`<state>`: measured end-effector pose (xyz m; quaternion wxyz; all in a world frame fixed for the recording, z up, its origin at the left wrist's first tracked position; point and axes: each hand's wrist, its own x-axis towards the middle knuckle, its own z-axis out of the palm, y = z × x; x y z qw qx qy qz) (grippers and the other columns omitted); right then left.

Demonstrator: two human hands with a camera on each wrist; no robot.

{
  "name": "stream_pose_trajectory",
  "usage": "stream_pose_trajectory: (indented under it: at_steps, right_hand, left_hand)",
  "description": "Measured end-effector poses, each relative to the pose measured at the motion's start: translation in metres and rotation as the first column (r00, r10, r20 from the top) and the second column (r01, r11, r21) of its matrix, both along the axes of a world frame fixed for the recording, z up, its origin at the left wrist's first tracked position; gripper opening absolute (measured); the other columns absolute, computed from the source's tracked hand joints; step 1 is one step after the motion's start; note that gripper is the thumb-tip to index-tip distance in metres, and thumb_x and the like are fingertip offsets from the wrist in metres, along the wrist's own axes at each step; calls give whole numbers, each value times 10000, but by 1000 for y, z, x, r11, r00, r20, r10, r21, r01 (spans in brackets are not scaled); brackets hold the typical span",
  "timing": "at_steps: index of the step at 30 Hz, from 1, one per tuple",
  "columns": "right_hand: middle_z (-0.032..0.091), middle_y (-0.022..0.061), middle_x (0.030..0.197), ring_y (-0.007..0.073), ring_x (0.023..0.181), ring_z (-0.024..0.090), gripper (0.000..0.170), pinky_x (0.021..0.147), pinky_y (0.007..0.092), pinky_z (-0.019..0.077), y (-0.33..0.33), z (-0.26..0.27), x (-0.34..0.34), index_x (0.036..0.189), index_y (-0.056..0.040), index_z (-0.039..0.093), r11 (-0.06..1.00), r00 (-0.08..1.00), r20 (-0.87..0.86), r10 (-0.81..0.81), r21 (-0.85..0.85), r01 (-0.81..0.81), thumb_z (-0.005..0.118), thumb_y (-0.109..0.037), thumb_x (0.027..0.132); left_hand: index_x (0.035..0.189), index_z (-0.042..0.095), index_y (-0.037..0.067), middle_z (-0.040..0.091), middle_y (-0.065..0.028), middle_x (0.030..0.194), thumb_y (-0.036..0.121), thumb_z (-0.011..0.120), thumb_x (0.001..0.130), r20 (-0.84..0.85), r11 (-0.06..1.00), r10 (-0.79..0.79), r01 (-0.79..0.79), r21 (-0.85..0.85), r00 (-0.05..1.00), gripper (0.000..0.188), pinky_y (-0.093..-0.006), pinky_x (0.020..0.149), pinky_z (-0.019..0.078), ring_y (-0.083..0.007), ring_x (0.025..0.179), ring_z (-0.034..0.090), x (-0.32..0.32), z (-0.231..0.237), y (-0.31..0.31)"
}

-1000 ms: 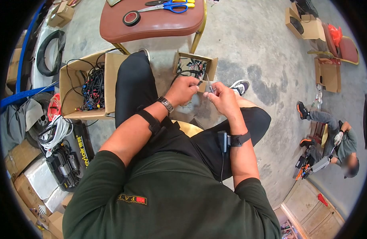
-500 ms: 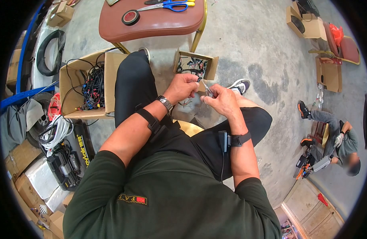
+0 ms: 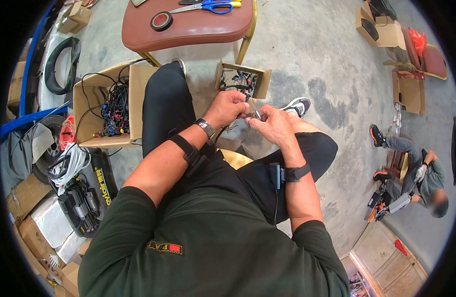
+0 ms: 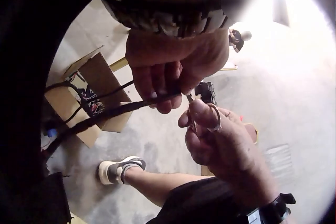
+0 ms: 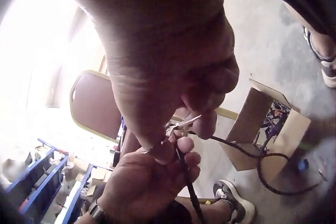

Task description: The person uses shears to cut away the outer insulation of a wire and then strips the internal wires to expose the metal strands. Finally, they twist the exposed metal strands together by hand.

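My left hand (image 3: 229, 108) pinches a black cable (image 4: 113, 112) near its end, between thumb and fingers. The cable trails away from the fingers, as the left wrist view shows. Small metal scissors (image 3: 256, 114) are in my right hand (image 3: 275, 124), with a finger loop (image 4: 216, 118) around the thumb. In the right wrist view the blades (image 5: 189, 121) lie right at the left fingertips and the cable's end. Fingers partly hide that end.
Below the hands stands a small open carton (image 3: 262, 85) of wire scraps. A larger box (image 3: 136, 106) of tangled cables is at the left. The brown chair seat (image 3: 188, 34) carries black tape (image 3: 161, 21) and blue-handled scissors (image 3: 213, 6). Another person (image 3: 428, 173) sits at the far right.
My right hand has turned and come slightly lower and closer to the left fingertips with the scissors. A black cable stretch seen above the left hand earlier now shows below it.
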<state>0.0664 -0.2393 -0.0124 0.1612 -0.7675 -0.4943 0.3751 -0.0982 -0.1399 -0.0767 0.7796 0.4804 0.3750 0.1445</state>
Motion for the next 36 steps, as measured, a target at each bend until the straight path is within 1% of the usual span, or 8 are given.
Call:
stream_pose_trajectory:
  at_steps: [5,8,11,14,20,26,30,36]
  right_hand:
    - [573,77,595,161,572,551,455,537,347,448,0,6,-7,708,18,597,998,995,-76,-56,-3,56,811,-382,736]
    - [632,167,628,310,591,635,503,584,412,498,-1,0,-7,748,20,642,999,998,-47,-45,-8,45,814,-451,707]
    - [583,83,593,170,559,555,458,534,347,455,-2,3,-8,703,18,603,999,999,-25,-28,17,29,818,-385,733]
    - [656,177,657,367,660,674,468,620,449,523,-4,-1,-7,763,-4,651,1000,999,41,-5,21,4,805,-442,710]
    - [672,192,713,418,729,673,371,654,505,529,-10,-13,3,878,-27,598,970,943,282,176,114,-215,790,-324,767]
    - [671,217,754,439,743,662,339,656,516,525,-12,-11,7,900,-35,595,959,935,271,226,105,-263,791,-281,773]
    - [648,191,709,409,693,651,325,592,475,487,-17,-11,12,837,-56,605,956,955,206,212,159,-246,811,-303,784]
    - [685,39,730,96,677,605,237,594,288,487,-26,-24,24,926,-1,695,999,885,-464,28,30,-16,816,-171,813]
  left_hand:
    - [926,641,-8,692,-40,789,20,653,899,12,994,-42,40,106,999,41,-246,627,501,-85,687,631,2,3,-3]
    - [905,637,-4,684,-33,774,19,642,902,9,986,-65,62,153,998,23,-247,619,494,-79,686,625,1,1,-4]
    - [898,634,-3,677,-30,765,19,625,909,-62,966,-134,144,214,989,27,-248,619,496,-78,688,623,0,5,-2]
    - [889,623,-7,673,-32,758,19,613,913,-5,964,-168,165,206,986,37,-249,617,497,-80,673,619,-2,5,-1]
    - [880,615,-11,669,-40,745,19,603,916,20,983,-104,100,151,994,49,-257,612,501,-88,659,618,-1,8,-2]
    - [879,631,3,652,-14,723,39,608,911,-85,958,-154,170,232,984,53,-265,615,501,-85,653,602,-7,3,-1]
    - [942,663,11,644,9,776,55,629,898,-100,918,-160,185,352,982,71,-268,637,501,-68,700,588,-13,-12,0]
    - [1080,676,-5,633,1,789,69,638,924,-4,980,-174,173,96,985,177,-262,603,480,-80,667,577,-20,1,4]
